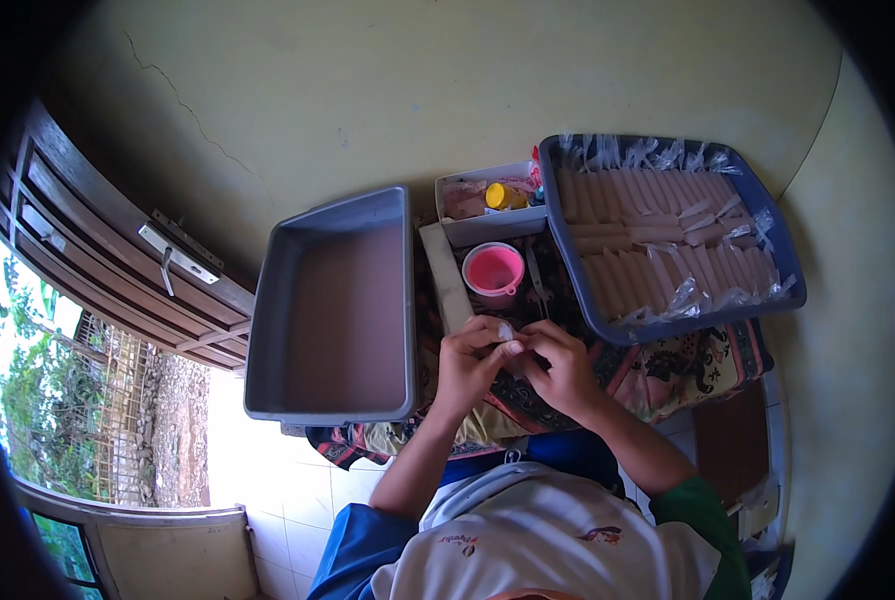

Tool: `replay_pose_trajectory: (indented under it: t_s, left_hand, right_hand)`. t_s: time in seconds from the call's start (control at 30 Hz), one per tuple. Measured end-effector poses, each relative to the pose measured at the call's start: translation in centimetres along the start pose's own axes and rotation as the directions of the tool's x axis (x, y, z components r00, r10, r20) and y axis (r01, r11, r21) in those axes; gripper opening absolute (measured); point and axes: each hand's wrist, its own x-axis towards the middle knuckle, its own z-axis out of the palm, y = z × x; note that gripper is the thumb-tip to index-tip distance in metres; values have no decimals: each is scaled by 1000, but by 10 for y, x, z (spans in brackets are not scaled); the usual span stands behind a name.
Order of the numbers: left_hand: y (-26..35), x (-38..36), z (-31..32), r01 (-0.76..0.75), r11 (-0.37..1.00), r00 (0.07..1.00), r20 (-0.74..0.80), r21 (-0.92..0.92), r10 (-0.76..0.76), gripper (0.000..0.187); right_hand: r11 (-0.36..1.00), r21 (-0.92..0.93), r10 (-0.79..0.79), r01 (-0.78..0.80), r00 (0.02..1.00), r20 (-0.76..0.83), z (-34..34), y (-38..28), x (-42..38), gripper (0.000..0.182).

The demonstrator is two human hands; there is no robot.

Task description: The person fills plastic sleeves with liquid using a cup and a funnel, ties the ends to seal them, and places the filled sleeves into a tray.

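Observation:
My left hand (471, 362) and my right hand (560, 368) meet in front of my chest, fingertips pinched together on a small piece of clear plastic (507, 331). Most of the plastic is hidden by the fingers. Just beyond the hands stands a pink cup or funnel (495, 269) in a white-rimmed container. To the left, a grey tub (414, 300) holds a smooth brownish liquid. On the right, a blue-grey tray (560, 240) holds rows of filled, brownish plastic tubes (633, 195) with loose clear ends.
A white box (457, 228) with a yellow-lidded jar (500, 196) stands behind the cup. Patterned cloth (658, 365) covers the table. An open wooden door (118, 260) is at the left, a wall behind.

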Motion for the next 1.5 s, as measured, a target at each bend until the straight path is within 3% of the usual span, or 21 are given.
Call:
replay_pose_trajectory:
  t_s: [0.03, 0.1, 0.23, 0.3, 0.4, 0.43, 0.47, 0.6, 0.7, 0.8, 0.87, 0.93, 1.13, 1.27, 1.37, 1.43, 1.5]
  left_hand:
    - [0, -2, -1, 0, 1000, 1000, 0, -3, 0, 7]
    - [11, -2, 0, 194, 957, 974, -73, -214, -214, 5]
    - [20, 0, 6, 127, 963, 973, -160, -239, -168, 3]
    - [24, 1, 10, 169, 927, 957, -169, -335, -236, 3]
    - [22, 5, 11, 94, 958, 976, -163, -270, -142, 5]
    - [24, 7, 11, 95, 957, 977, -157, -273, -142, 5]
    - [27, 9, 12, 134, 944, 973, -140, -301, -183, 6]
    - [23, 12, 18, 219, 935, 970, -41, -280, -239, 18]
    - [30, 16, 18, 247, 884, 968, 62, -398, -243, 33]
    - [22, 17, 18, 296, 887, 954, 150, -354, -258, 42]
    - [23, 15, 18, 327, 885, 942, 193, -331, -276, 41]
    - [24, 15, 22, 380, 857, 913, 288, -349, -288, 39]
    - [31, 34, 52, 365, 822, 917, 322, -437, -235, 33]
    - [40, 64, 85, 417, 846, 865, 431, -331, -258, 34]
    - [45, 88, 111, 406, 861, 853, 467, -308, -235, 34]
    - [46, 103, 129, 395, 876, 838, 500, -277, -219, 36]
    - [47, 119, 146, 382, 890, 825, 527, -251, -206, 37]
  right_hand:
    - [1000, 12, -4, 3, 1000, 11, 0, -1, 0, 12]
    - [1000, 19, -11, 10, 1000, 24, 0, -2, 2, 12]
    - [996, 91, 2, -9, 997, 81, -5, -11, 4, 14]
    - [994, 109, 22, -34, 994, 108, -7, -9, 3, 15]
    - [994, 74, 67, -78, 989, 133, -8, -3, -3, 16]
    - [975, 148, 141, -165, 978, 156, -9, -6, -5, 18]
    - [943, 218, 212, -250, 960, 185, -11, -9, -5, 20]
    - [971, 151, 158, -188, 969, 188, -22, -24, -1, 21]
    - [983, 156, 87, -102, 991, 97, -27, -17, -4, 22]
    - [955, 266, 133, -131, 991, 11, -43, -18, -3, 20]
    - [835, 524, 260, -171, 960, -100, -56, -27, 1, 17]
    - [869, 467, 256, -163, 956, -142, -70, -27, 4, 14]
    - [803, 568, 423, -184, 846, -325, -105, -15, 4, 16]
    - [785, 590, 505, -191, 748, -430, -143, 0, -2, 20]
    - [808, 567, 495, -159, 704, -509, -164, 9, -4, 36]
    - [828, 540, 471, -150, 708, -526, -180, 14, -1, 64]
    - [839, 521, 472, -156, 684, -556, -197, 21, 1, 73]
